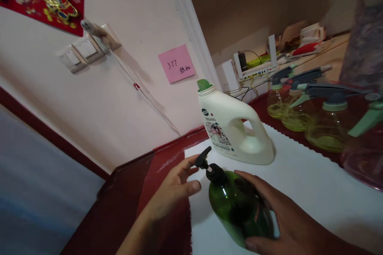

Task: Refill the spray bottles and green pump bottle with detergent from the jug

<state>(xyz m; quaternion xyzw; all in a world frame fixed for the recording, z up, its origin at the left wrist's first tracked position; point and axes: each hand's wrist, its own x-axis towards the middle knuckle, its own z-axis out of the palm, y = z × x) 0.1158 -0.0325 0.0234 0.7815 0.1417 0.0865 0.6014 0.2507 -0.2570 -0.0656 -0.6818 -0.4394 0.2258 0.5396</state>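
Observation:
My right hand [278, 211] grips the body of a green pump bottle [239, 207], thumb and fingers on opposite sides. The bottle has a black pump head [206, 163] and leans toward the upper left. My left hand [179, 183] is by the pump head, thumb and fingers apart; its fingertips come close to the nozzle, and whether they touch it I cannot tell. Behind the pump bottle stands a large cream detergent jug [236, 127] with a handle and a green spout in its open neck.
A white sheet [302, 175] covers part of the dark red table [119, 203]. Several clear spray bottles [327, 127] with yellowish liquid stand along the right. A white router [254, 67] sits behind. On the wall are a pink note [176, 63] and a cable [146, 93].

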